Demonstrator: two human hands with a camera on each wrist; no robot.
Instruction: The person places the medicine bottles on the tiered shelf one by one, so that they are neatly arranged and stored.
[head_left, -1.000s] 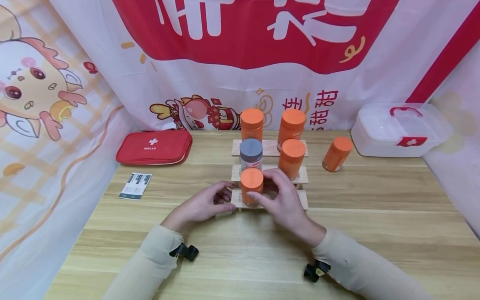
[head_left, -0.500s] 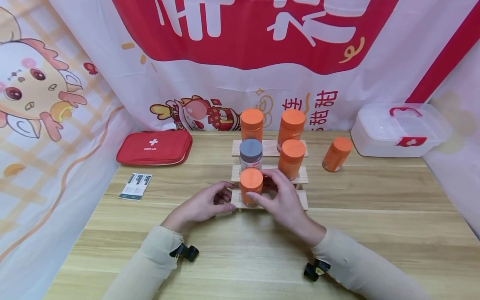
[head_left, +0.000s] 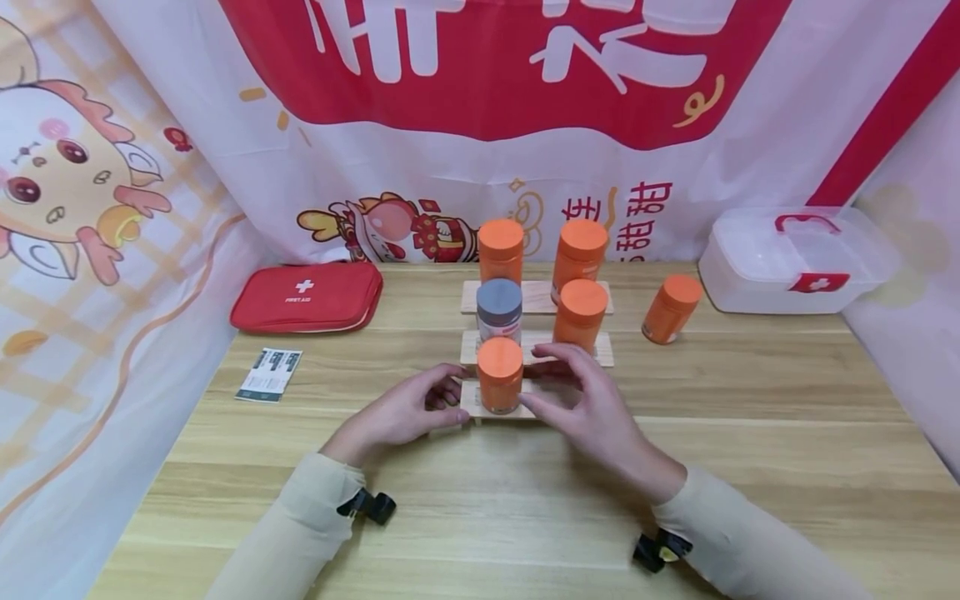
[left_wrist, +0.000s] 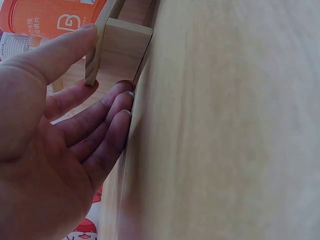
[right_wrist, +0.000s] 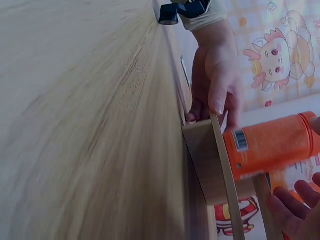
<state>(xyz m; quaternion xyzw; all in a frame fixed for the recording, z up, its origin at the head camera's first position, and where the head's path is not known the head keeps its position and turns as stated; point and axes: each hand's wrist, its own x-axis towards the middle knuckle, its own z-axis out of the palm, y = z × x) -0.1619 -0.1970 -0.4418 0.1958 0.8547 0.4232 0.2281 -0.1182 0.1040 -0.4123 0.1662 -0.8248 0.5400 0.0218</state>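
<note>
An orange-lidded bottle (head_left: pixel 500 375) stands upright on the lowest step of a three-step wooden rack (head_left: pixel 472 404). My left hand (head_left: pixel 408 408) holds the left end of that step, thumb on top and index finger beneath, as the left wrist view shows at the hand (left_wrist: pixel 55 115). To the right of the bottle is my right hand (head_left: pixel 600 412), its thumb and fingers spread apart with nothing between them. Behind it, the middle step bears a grey-lidded bottle (head_left: pixel 498 310) and an orange bottle (head_left: pixel 580 317). Two orange bottles, left (head_left: pixel 501 250) and right (head_left: pixel 579 254), occupy the top step.
Another orange bottle (head_left: pixel 672 308) stands on the table right of the rack. At the back right is a clear-lidded white box (head_left: pixel 750 279) with a red handle. A red first aid pouch (head_left: pixel 307 300) and a printed card (head_left: pixel 270 373) lie at the left.
My right hand has let go of the front orange bottle and drawn back to the right, its fingers spreading. The left hand keeps its hold on the rack.
</note>
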